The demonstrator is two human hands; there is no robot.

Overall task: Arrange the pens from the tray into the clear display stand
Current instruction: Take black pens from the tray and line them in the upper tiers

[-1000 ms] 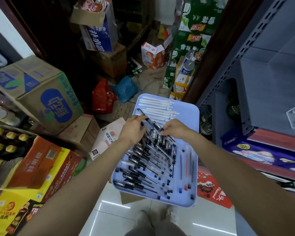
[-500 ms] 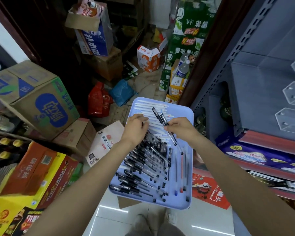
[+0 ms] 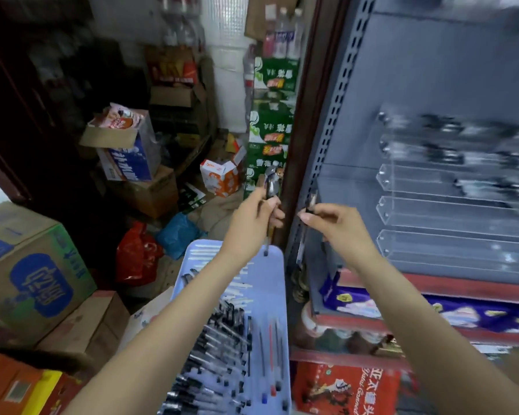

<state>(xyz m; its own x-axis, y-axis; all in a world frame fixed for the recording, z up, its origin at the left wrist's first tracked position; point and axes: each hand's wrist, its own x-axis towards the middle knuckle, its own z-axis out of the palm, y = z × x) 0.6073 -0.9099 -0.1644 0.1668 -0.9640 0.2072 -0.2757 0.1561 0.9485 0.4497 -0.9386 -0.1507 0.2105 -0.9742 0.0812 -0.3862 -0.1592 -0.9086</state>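
Being light, stiff and slick, a pen (image 3: 269,205) is pinched mid-barrel by the left hand (image 3: 252,223) and another pen (image 3: 307,217) by the right hand (image 3: 339,226).

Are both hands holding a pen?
Yes, the left hand grips one pen and the right hand pinches another pen.

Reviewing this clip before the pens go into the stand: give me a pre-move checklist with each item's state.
1. Left hand grips a pen: ok.
2. Right hand grips a pen: ok.
3. Both hands raised clear of the tray: ok.
4. Clear display stand in view with seemingly vacant lower slots: ok.
5. Which way each pen's tip points: cannot tell, blurred.
6. Contents of the upper slots: cannot tell, motion blur.
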